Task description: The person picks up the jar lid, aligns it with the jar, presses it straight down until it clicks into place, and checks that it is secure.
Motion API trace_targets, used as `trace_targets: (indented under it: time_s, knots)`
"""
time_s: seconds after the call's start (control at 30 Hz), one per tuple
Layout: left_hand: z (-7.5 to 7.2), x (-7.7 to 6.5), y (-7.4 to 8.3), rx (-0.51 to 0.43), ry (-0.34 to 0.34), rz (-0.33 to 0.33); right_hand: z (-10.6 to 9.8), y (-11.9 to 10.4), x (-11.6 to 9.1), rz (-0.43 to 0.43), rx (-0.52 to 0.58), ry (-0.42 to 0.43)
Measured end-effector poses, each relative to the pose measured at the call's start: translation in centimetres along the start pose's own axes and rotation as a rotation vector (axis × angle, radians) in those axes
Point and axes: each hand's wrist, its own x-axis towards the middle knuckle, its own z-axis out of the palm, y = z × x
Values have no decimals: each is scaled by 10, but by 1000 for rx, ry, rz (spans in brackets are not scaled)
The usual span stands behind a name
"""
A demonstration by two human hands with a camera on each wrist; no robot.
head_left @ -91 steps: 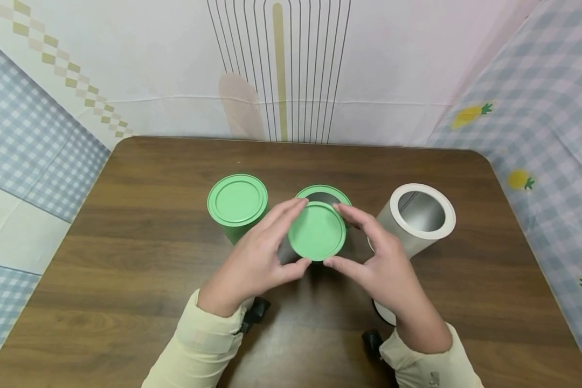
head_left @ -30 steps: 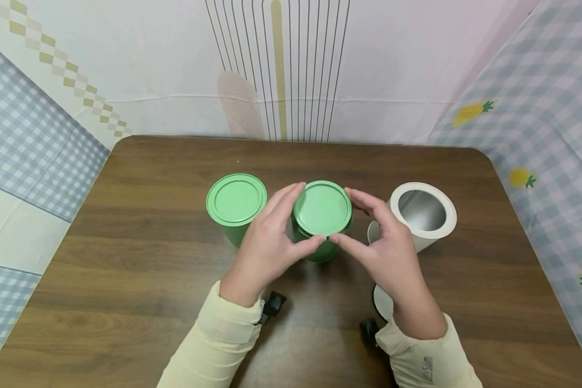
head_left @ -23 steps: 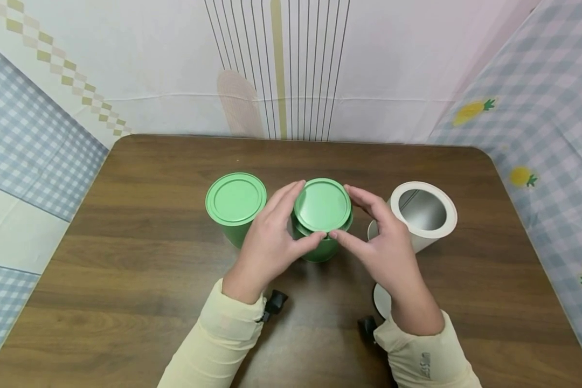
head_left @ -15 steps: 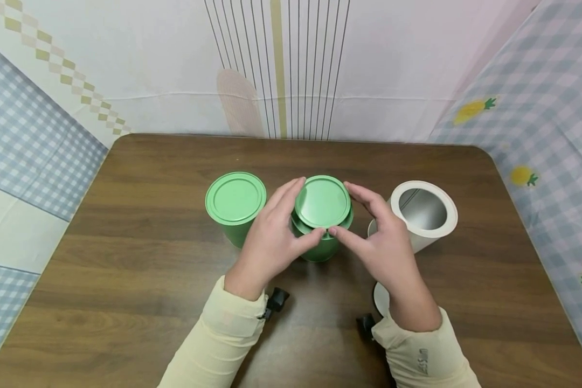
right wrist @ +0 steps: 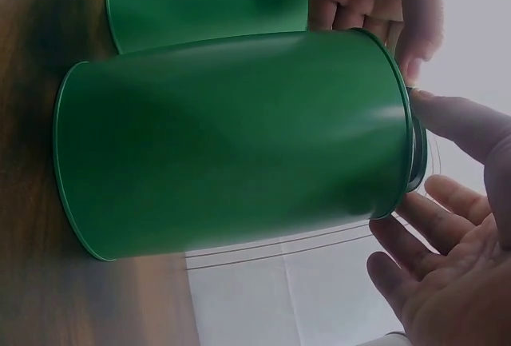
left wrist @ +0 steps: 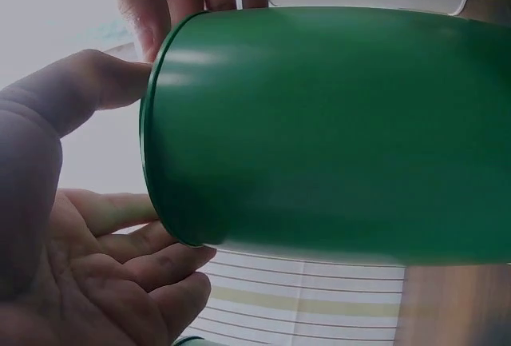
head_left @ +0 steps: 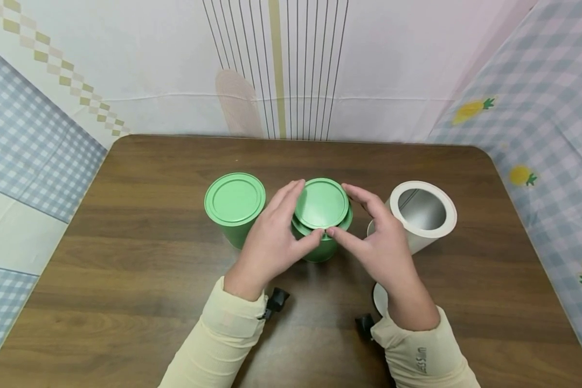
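Observation:
A green round lid (head_left: 322, 203) sits at the mouth of a green canister (head_left: 320, 252), set slightly off toward the back, with part of the canister's rim showing in front. My left hand (head_left: 271, 234) pinches the lid from the left, thumb at its front edge and fingers along its side. From the right, my right hand (head_left: 380, 242) holds it the same way, the two thumb tips nearly meeting. In the right wrist view the lid's dark edge (right wrist: 418, 154) juts from the upright canister's mouth (right wrist: 239, 146). The left wrist view shows mostly the canister's side (left wrist: 319, 130).
Left of my hands stands another green canister with its lid on (head_left: 235, 199). At the right is an uncovered white canister (head_left: 423, 210), metallic inside. A white round piece with a dark edge (head_left: 380, 299) lies partly hidden by my right forearm. All stand on a wooden table (head_left: 126, 258).
Three seconds ago both hands held the lid in front of the uncovered canister. It has moved back over the mouth, then shifted slightly toward the rear. The last half second shows hardly any movement.

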Motion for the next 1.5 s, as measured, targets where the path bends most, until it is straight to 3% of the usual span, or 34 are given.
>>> trace_targets:
  time_s: [0.67,1.5]
  knots:
    - [0,-4,-1,25,-67,-24,-1,0,-1,25,18,-20]
    - [-1,-3,-2,-14,-13,-15,2,5,0,25,-12,-29]
